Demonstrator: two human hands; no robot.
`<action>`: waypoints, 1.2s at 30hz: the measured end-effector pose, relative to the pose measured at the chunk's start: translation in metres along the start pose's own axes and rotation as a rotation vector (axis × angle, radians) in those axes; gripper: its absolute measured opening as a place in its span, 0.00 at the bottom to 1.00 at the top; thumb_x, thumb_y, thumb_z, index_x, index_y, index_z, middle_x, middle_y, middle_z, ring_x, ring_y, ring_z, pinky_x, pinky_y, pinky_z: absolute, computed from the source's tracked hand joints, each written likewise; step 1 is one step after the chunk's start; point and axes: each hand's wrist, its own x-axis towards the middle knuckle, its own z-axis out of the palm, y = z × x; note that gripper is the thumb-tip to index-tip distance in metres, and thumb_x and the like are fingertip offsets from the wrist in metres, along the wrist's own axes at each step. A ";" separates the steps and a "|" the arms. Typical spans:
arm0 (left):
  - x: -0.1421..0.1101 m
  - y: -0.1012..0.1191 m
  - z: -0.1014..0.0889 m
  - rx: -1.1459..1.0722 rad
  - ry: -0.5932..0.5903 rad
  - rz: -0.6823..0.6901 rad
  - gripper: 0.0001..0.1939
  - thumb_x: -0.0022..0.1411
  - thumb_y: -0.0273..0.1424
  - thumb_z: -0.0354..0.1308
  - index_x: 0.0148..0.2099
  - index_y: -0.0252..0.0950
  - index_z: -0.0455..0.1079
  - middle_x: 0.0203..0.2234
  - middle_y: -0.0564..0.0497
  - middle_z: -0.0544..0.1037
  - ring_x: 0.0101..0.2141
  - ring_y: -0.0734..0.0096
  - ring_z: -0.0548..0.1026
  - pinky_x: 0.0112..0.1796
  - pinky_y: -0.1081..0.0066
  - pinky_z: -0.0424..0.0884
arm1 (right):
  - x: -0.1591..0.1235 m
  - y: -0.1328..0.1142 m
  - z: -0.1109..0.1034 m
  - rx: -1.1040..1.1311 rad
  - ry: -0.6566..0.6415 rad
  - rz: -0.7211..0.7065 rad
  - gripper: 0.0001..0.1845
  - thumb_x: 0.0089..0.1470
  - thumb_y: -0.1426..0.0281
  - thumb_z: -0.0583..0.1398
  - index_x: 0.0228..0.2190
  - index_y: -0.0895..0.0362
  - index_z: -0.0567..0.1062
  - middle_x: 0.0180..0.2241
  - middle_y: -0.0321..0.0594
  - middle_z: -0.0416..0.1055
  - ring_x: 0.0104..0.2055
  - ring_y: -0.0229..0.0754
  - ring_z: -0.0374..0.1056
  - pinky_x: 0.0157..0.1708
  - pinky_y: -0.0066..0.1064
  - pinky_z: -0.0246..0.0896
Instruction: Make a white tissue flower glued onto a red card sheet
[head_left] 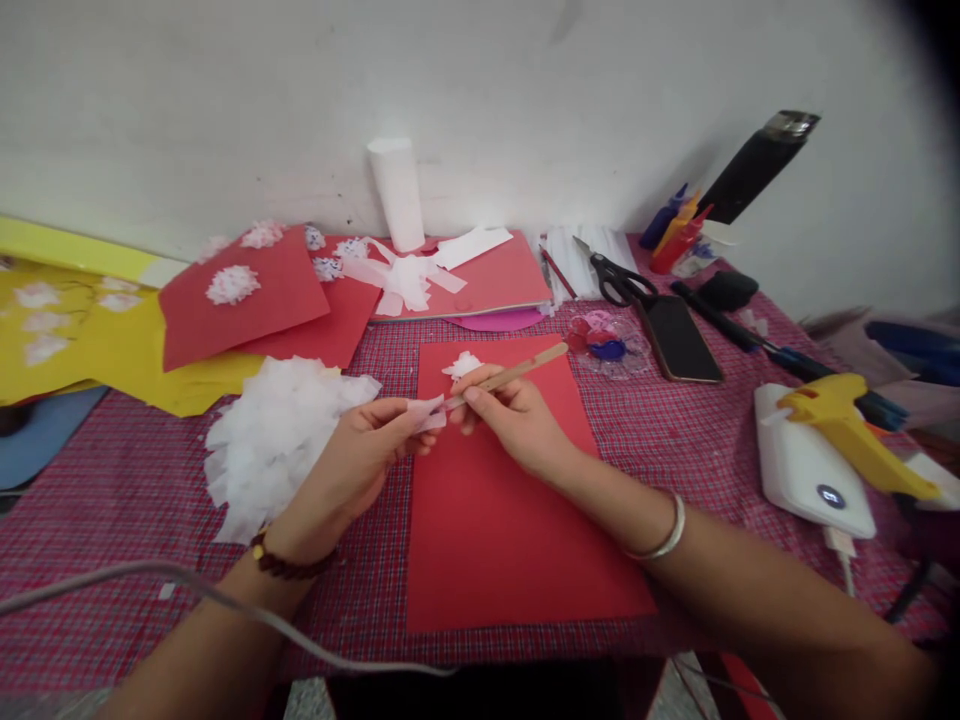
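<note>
While pinching a small piece of paper (426, 413) between thumb and fingers of the left hand (364, 440), grips a wooden stick (529, 365) in the right hand (517, 415), with thumb and fingertips closed on it toward its lower end. Holds both above the upper part of a red sheet (517, 560), with the stick's tip at the edge of the paper; cannot tell whether touching. Has a white flower (463, 366) on that sheet, just beyond the right fingers, and a heap of white paper pieces (277, 440) beside the left hand, on a desk (375, 570) covered with checked cloth. Past the sheet's upper right corner, has red and blue paint (609, 350) on clear plastic, then a phone (681, 335) and black scissors (619, 280). Farther right, has a yellow glue gun (855, 430) lying across a white power bank (795, 450). Toward the wall, has red cards (285, 300) with fluffy flowers at left and a white roll (397, 195) upright behind.
</note>
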 end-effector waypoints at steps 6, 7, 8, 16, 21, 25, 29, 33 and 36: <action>0.000 -0.003 0.003 0.008 0.052 -0.001 0.10 0.50 0.34 0.71 0.32 0.32 0.81 0.26 0.48 0.82 0.24 0.77 0.74 0.28 0.77 0.71 | -0.002 0.000 0.000 -0.017 0.007 0.001 0.09 0.60 0.63 0.60 0.35 0.56 0.74 0.27 0.35 0.74 0.27 0.33 0.69 0.29 0.28 0.67; 0.000 -0.003 0.003 0.006 0.052 -0.006 0.10 0.50 0.34 0.71 0.33 0.32 0.81 0.27 0.47 0.82 0.25 0.77 0.75 0.28 0.77 0.71 | -0.002 0.001 0.000 -0.022 -0.001 0.002 0.09 0.59 0.63 0.60 0.35 0.56 0.74 0.27 0.35 0.74 0.27 0.33 0.69 0.29 0.28 0.67; 0.000 -0.004 0.003 0.003 0.052 -0.011 0.10 0.50 0.33 0.71 0.33 0.32 0.81 0.27 0.47 0.82 0.25 0.76 0.75 0.28 0.77 0.71 | -0.002 0.001 0.001 -0.028 -0.009 0.003 0.09 0.59 0.62 0.60 0.35 0.56 0.74 0.27 0.35 0.74 0.26 0.33 0.69 0.29 0.28 0.67; 0.000 -0.001 -0.004 -0.117 -0.106 -0.052 0.10 0.52 0.32 0.65 0.36 0.32 0.82 0.32 0.44 0.83 0.30 0.70 0.78 0.33 0.73 0.75 | 0.000 0.001 0.000 0.061 0.004 0.007 0.10 0.58 0.61 0.62 0.34 0.55 0.74 0.27 0.34 0.74 0.27 0.33 0.69 0.28 0.26 0.67; -0.005 0.002 0.002 -0.035 -0.105 0.055 0.10 0.50 0.26 0.68 0.38 0.36 0.83 0.33 0.48 0.84 0.30 0.75 0.77 0.33 0.77 0.73 | 0.001 -0.001 0.001 0.242 0.015 0.100 0.12 0.54 0.59 0.65 0.33 0.55 0.75 0.24 0.32 0.76 0.23 0.31 0.69 0.26 0.23 0.65; -0.006 -0.003 0.006 -0.005 -0.014 0.207 0.05 0.50 0.29 0.71 0.33 0.40 0.82 0.30 0.51 0.84 0.28 0.75 0.76 0.33 0.74 0.73 | 0.000 -0.004 0.004 0.290 0.020 0.145 0.13 0.51 0.59 0.67 0.33 0.55 0.76 0.25 0.32 0.77 0.22 0.31 0.70 0.25 0.23 0.65; -0.009 -0.006 0.005 0.061 0.073 0.335 0.04 0.53 0.29 0.70 0.32 0.43 0.81 0.26 0.55 0.81 0.27 0.74 0.75 0.33 0.72 0.72 | -0.002 -0.007 0.007 0.248 0.038 0.143 0.16 0.49 0.56 0.69 0.33 0.54 0.77 0.25 0.33 0.78 0.21 0.31 0.68 0.23 0.24 0.65; -0.014 -0.006 0.005 0.301 0.094 0.511 0.06 0.58 0.28 0.67 0.36 0.46 0.82 0.27 0.55 0.80 0.30 0.73 0.75 0.32 0.71 0.71 | -0.004 -0.007 0.009 0.117 0.089 0.097 0.18 0.51 0.53 0.67 0.26 0.56 0.77 0.24 0.35 0.76 0.20 0.32 0.66 0.22 0.26 0.64; -0.018 -0.006 0.006 0.555 0.127 0.663 0.07 0.61 0.28 0.65 0.37 0.48 0.81 0.31 0.55 0.81 0.33 0.70 0.76 0.36 0.68 0.72 | -0.007 -0.007 0.014 0.056 0.123 0.078 0.20 0.56 0.54 0.63 0.24 0.57 0.77 0.22 0.35 0.74 0.20 0.31 0.64 0.21 0.25 0.61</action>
